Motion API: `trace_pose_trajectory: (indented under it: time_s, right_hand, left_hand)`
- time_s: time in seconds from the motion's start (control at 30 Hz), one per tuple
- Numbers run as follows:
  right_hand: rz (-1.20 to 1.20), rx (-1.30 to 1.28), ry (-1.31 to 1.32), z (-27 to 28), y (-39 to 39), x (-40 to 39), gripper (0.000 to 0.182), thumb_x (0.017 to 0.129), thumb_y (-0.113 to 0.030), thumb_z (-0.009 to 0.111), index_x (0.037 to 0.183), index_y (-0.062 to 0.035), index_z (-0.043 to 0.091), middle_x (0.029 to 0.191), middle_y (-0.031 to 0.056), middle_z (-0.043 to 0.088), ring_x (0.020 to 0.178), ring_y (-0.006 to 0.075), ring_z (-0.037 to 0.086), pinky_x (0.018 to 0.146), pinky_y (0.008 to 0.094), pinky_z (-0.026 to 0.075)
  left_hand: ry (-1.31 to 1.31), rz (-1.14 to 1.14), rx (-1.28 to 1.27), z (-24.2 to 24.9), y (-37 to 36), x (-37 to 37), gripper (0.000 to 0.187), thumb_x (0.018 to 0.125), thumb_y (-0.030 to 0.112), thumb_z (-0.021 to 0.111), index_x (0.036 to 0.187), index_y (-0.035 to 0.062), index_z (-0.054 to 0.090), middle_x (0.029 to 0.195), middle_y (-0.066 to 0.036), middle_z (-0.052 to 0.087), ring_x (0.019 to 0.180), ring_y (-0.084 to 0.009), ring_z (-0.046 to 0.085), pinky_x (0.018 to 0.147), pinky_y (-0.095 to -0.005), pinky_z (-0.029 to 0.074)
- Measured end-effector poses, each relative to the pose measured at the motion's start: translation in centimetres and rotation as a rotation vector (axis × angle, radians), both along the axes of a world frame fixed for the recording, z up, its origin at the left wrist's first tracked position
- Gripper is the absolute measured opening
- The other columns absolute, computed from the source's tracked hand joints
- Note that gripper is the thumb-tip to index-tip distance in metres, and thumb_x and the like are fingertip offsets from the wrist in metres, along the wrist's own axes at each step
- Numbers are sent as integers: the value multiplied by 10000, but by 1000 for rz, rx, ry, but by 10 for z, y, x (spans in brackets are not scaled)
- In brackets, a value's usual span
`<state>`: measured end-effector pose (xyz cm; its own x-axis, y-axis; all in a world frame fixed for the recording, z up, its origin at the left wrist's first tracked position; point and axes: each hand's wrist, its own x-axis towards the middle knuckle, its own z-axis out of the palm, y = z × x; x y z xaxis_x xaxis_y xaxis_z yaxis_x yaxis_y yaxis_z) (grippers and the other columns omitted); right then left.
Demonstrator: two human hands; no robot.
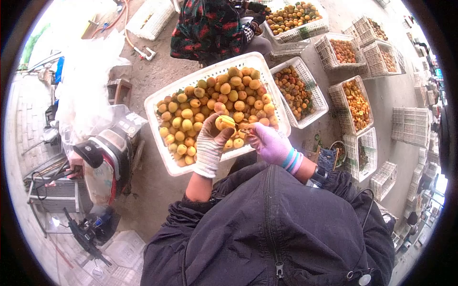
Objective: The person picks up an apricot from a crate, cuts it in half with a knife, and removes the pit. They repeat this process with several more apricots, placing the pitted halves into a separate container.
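Note:
A large white crate [161, 159] full of yellow-orange apricots [187, 113] lies in front of me. Above its near side, my left hand [211, 145], in a whitish glove with a brown-stained palm, holds one apricot [224, 122] between thumb and fingers. A thin line shows across this fruit. Just to the right is my right hand [271, 142], in a purple glove with a striped cuff. Its fingers are pinched together near the fruit, and what they hold is too small to make out.
Beyond the crate sits a person [208, 31] in a patterned top. Crates of fruit [309, 102] stand to the right, with more crates [411, 126] farther off. On the left are a parked scooter [107, 159], plastic sheeting [83, 81] and an orange hose [126, 26].

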<state>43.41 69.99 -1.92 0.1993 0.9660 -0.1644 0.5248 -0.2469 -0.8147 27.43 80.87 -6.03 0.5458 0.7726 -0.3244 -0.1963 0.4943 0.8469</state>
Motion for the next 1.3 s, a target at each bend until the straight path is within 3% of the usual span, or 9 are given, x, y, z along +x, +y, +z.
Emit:
trace_pose_trajectory:
  time_s: [0.63, 0.7, 0.73, 0.83, 0.97, 1.03, 1.1, 1.23, 1.3]
  right_hand:
    - [33, 77, -41, -24, -8, -16, 158, 891, -173, 543, 994, -67, 485, 819, 202, 618, 782, 410, 614, 650, 480, 476]
    - [34, 74, -36, -24, -8, -17, 154, 880, -152, 538, 995, -68, 481, 816, 202, 617, 780, 412, 614, 647, 484, 476]
    - [34, 54, -50, -24, -7, -18, 151, 876, -144, 534, 996, -68, 482, 816, 203, 617, 786, 412, 616, 647, 487, 476]
    - [34, 27, -79, -25, -5, -21, 149, 874, -143, 532, 994, -67, 486, 819, 203, 619, 793, 411, 618, 649, 493, 477]
    - [8, 36, -111, -16, -3, -21, 155, 878, -164, 540, 990, -66, 496, 817, 201, 625, 772, 405, 623, 646, 493, 481]
    - [3, 5, -124, -11, -2, -21, 158, 878, -170, 544, 989, -68, 498, 811, 200, 626, 766, 404, 625, 641, 491, 482]
    - [-5, -24, -138, -11, -2, -22, 162, 877, -176, 547, 989, -69, 499, 805, 199, 627, 760, 404, 626, 637, 488, 483]
    - [14, -6, -111, -15, -1, -26, 173, 874, -179, 557, 997, -71, 499, 808, 201, 626, 765, 404, 626, 636, 487, 483]
    - [11, -4, -104, -18, 0, -29, 181, 869, -174, 561, 1004, -72, 497, 811, 200, 626, 766, 404, 626, 639, 489, 483]
  left_hand:
    - [101, -16, 259, 15, -21, 1, 536, 783, 149, 784, 1215, 0, 505, 1056, -61, 617, 926, -131, 602, 845, -248, 503]
    - [12, 29, -14, 21, -24, 3, 545, 810, 224, 764, 1232, 10, 493, 1024, -48, 613, 908, -122, 597, 836, -236, 495]
    - [98, 30, 61, 29, -27, 7, 607, 839, 485, 675, 1258, 80, 505, 931, 6, 627, 666, -11, 521, 521, -155, 388]
    - [31, 0, -125, 26, -23, 1, 649, 852, 565, 610, 1284, 97, 485, 920, 12, 625, 663, -25, 530, 508, -149, 386]
    - [98, -124, 11, 22, -13, -6, 657, 871, 566, 582, 1327, 113, 447, 1006, -7, 610, 781, -57, 563, 581, -163, 437]
    - [39, -45, 184, 14, -17, 4, 648, 854, 280, 719, 1358, 77, 366, 1151, -51, 515, 963, -133, 542, 852, -250, 475]
    - [-6, 20, 186, 10, -21, 5, 661, 845, 261, 731, 1352, 56, 360, 1161, -54, 508, 979, -132, 539, 885, -255, 457]
    - [60, 35, 255, 10, -23, 1, 613, 883, 377, 668, 1320, 46, 393, 1129, -58, 525, 973, -130, 543, 877, -260, 459]
    - [124, 27, 100, 1, -22, -3, 602, 912, 504, 559, 1313, 74, 429, 1085, -62, 566, 980, -149, 560, 900, -293, 470]
